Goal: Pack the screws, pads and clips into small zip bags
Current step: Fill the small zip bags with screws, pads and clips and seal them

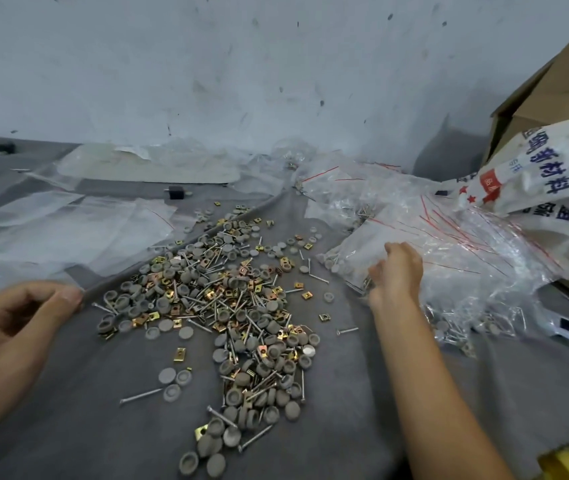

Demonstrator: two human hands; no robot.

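Note:
A loose heap of grey round pads, long screws and brass clips (227, 306) lies spread over the grey cloth (345, 393) in the middle. My right hand (397, 275) reaches into a pile of clear zip bags with red seal lines (466, 247) at the right; its fingers curl over a filled zip bag (345, 261) holding pads and screws. My left hand (30, 306) sits at the left, fingers curled, with the thumb pinching the near end of a raised fold of the cloth (179, 240) that runs along the heap's left side.
Flat empty clear bags (68, 233) lie at the left. A white printed sack (546, 174) and a cardboard box (560, 84) stand at the right. A pale wall (241, 64) closes off the back. Small black parts (175, 192) lie near the rear.

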